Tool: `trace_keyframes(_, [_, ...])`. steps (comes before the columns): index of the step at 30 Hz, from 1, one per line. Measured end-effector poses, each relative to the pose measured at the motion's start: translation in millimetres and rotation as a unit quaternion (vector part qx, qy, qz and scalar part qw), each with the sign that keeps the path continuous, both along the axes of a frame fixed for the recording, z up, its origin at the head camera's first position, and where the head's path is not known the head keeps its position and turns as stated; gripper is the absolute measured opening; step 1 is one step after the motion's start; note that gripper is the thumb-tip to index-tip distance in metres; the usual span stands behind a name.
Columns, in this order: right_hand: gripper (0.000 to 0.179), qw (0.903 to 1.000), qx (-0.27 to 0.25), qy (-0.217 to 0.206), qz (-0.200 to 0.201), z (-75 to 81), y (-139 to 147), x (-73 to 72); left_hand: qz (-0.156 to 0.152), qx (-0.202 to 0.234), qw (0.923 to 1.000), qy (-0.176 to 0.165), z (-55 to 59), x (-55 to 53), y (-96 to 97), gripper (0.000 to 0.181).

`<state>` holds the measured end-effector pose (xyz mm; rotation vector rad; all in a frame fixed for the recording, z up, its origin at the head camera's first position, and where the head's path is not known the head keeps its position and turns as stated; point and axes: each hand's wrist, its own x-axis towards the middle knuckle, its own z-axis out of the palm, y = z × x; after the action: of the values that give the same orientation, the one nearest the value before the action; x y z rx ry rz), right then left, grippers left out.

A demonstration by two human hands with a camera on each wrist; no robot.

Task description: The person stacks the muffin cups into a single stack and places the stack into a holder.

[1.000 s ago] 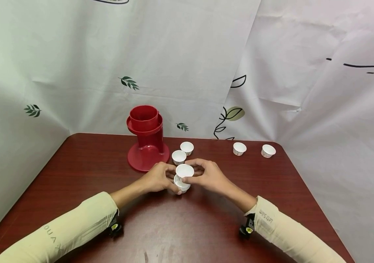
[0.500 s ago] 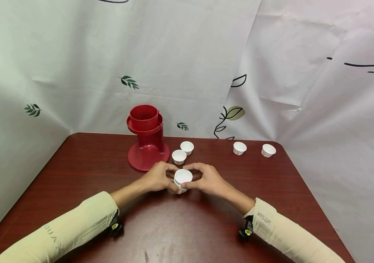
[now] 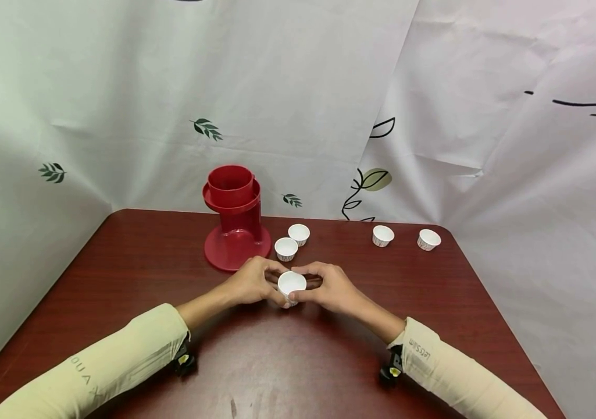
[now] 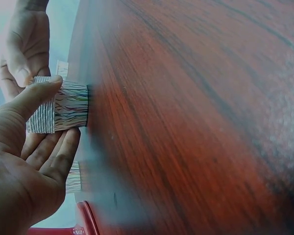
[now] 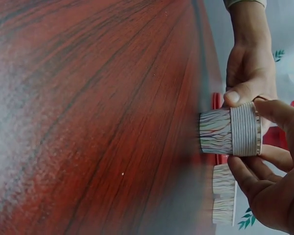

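Note:
In the head view, a stack of nested white paper baking cups (image 3: 292, 283) is upright at the middle of the table, between both hands. Thin coloured streaks mark the side of the bottom cup, and a band of closely packed rims shows above it in the wrist views. My left hand (image 3: 250, 281) grips the stack from the left, thumb (image 4: 41, 93) on the near side and fingers behind. From the right, my right hand (image 3: 333, 286) holds the same stack near its top, thumb at the front of the rim. The stack's base is close to the tabletop.
Beyond the hands are two single baking cups (image 3: 286, 249), one behind the other. A red plastic stand (image 3: 237, 250) with a cup-shaped top is at the back left. Two more cups, a left one (image 3: 383, 235) and a right one (image 3: 428, 240), are near the back right edge.
The upper part held by my right hand has come down and slightly toward me into the cups in my left hand, so they now sit nested. My left hand has stayed nearly still.

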<state>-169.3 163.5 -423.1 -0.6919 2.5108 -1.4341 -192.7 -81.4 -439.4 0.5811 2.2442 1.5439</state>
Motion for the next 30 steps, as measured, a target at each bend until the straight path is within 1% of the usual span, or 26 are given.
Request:
trace_keyframes(6, [0.048,0.9999,-0.013,-0.009,-0.005,1.4,-1.6,-1.0,-0.001,-0.004,1.0000,0.001,1.1,-0.2,-0.9,0.053])
trace_keyframes(14, [0.050,0.9998,0.013,-0.012,-0.009,4.0,-4.9,-4.7,-0.003,0.006,1.0000,-0.002,0.9,-1.0,-3.3,0.053])
trace_keyframes(20, [0.049,0.9996,0.015,-0.024,-0.005,5.5,-3.3,-7.4,-0.001,0.003,1.0000,-0.002,1.6,-0.5,-3.4,0.054])
trace_keyframes(25, [0.053,0.9993,0.022,-0.029,-0.009,7.2,-2.1,-8.2,0.000,0.003,1.0000,-0.001,1.5,-0.6,-2.1,0.055])
trace_keyframes(30, [0.056,0.9986,0.043,-0.029,-0.009,9.9,-2.2,-8.0,-0.005,0.008,1.0000,-0.004,-0.3,0.9,-1.5,0.054])
